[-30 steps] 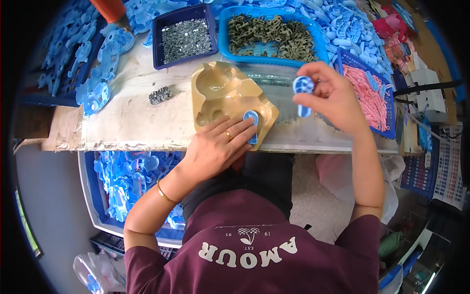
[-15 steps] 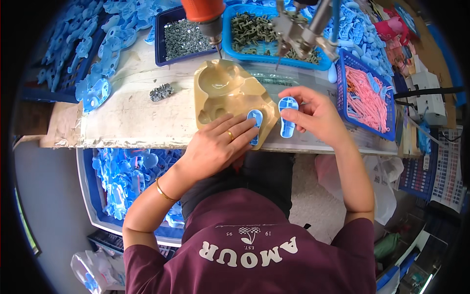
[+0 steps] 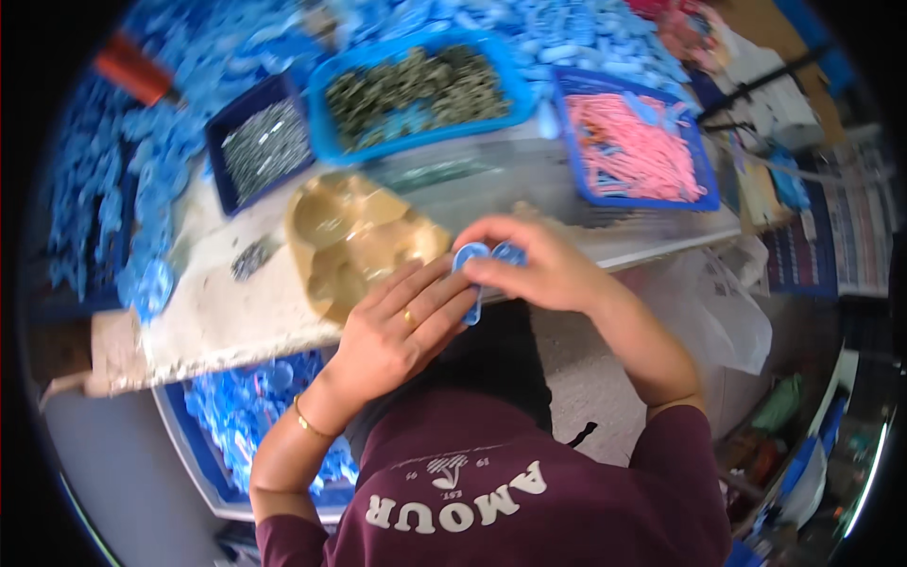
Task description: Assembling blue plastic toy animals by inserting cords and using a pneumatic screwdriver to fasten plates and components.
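Note:
Both my hands meet at the bench's front edge over small blue plastic pieces. My right hand [image 3: 539,265] pinches a rounded blue plastic piece [image 3: 511,253] between thumb and fingers. Just left of it is a second, longer blue plastic piece [image 3: 470,253], whose lower end shows below my right thumb. Against this second piece press the long, close-set fingers of my left hand [image 3: 402,326]; its thumb is hidden underneath. A tan moulded fixture [image 3: 326,269] with rounded hollows lies on the bench beside my left hand. Motion blurs the pieces' outlines.
Behind the fixture stand a dark blue tray [image 3: 225,194] of small metal parts and a light blue tray [image 3: 326,142] of brownish clips. A blue basket [image 3: 652,200] holds pink sticks. Blue plastic parts [image 3: 605,42] heap up behind. An orange-bodied driver [image 3: 137,71] hangs far left.
The view has turned, shifting the bench leftward. The longer blue piece has left the fixture, and my right hand has brought its own piece against it at my left fingertips.

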`<action>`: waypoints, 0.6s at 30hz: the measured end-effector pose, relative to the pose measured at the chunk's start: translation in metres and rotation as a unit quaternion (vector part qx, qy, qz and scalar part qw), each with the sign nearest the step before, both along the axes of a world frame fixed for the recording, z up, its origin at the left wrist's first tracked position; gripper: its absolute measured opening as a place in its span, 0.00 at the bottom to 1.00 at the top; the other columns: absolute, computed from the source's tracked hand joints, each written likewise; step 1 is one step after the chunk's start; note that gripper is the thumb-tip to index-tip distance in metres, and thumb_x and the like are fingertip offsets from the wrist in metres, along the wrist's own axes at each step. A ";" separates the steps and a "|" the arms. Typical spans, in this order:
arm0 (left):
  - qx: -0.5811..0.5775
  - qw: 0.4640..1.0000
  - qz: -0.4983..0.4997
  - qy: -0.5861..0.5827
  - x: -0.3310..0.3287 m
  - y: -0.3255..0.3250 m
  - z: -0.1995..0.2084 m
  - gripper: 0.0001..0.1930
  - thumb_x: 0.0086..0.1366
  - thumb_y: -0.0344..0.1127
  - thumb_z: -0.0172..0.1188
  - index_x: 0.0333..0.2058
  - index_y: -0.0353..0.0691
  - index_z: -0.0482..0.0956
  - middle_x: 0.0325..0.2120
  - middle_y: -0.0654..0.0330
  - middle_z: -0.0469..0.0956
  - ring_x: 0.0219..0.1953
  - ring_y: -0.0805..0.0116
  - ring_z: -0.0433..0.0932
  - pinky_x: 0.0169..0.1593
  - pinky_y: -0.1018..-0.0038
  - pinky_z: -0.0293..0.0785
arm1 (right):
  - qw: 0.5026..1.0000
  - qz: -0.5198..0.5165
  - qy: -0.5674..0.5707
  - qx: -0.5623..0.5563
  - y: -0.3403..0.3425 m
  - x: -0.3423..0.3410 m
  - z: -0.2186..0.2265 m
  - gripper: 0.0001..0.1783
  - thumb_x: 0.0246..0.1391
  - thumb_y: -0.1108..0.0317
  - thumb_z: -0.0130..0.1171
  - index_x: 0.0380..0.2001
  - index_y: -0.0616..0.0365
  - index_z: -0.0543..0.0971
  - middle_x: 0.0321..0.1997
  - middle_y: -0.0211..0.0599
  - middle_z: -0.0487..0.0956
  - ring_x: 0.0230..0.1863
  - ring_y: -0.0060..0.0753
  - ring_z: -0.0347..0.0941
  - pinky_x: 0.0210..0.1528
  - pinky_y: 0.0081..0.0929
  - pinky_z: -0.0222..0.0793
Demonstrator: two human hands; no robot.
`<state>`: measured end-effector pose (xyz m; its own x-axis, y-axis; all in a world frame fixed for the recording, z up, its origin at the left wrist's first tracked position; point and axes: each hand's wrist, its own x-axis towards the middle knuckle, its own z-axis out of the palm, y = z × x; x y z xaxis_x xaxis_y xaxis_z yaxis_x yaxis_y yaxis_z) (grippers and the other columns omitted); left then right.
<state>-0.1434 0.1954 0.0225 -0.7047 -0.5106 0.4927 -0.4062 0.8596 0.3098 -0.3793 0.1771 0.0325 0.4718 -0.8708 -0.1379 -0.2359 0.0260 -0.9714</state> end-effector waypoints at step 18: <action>0.063 0.996 -0.059 0.034 -0.036 -0.008 0.002 0.23 0.52 0.25 0.68 0.50 0.38 0.78 0.51 0.52 0.79 0.51 0.49 0.79 0.52 0.62 0.79 | 0.643 -0.720 0.249 -0.081 0.041 -0.521 0.095 0.17 0.56 0.50 0.65 0.35 0.54 0.82 0.29 0.26 0.81 0.25 0.14 0.70 0.20 0.16 0.58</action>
<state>-0.1798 0.1871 0.0248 -0.7309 -0.4862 0.4790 -0.2785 0.8532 0.4411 -0.9000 0.2178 0.1279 -0.9070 -0.3768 0.1883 -0.3632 0.4734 -0.8024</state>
